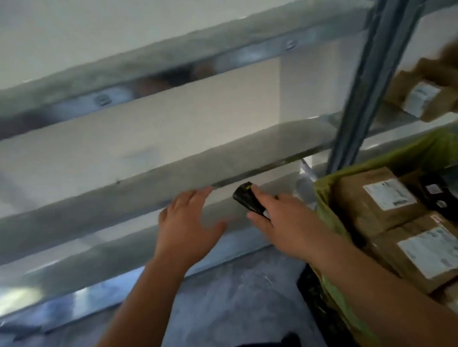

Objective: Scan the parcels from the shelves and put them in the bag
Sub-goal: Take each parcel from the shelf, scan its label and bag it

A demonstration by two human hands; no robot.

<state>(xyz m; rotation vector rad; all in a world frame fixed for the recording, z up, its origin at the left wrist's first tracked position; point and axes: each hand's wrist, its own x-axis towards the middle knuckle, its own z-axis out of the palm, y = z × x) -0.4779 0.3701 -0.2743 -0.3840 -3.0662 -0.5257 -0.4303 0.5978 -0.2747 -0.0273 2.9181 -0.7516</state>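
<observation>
Smooth grey metal shelves (151, 176) span the background. The left hand (189, 225) spreads released; the right hand (283, 218) grasps a black scanner (247, 198). Right, a green bag (333, 220) holds labelled cardboard parcels (380, 197).

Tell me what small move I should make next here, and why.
Probably reach the empty left hand up and right to the brown parcel on the shelf past the upright post. The shelves in front of you show no parcels, the right hand already holds the scanner, and the green bag beside it already holds boxes.
</observation>
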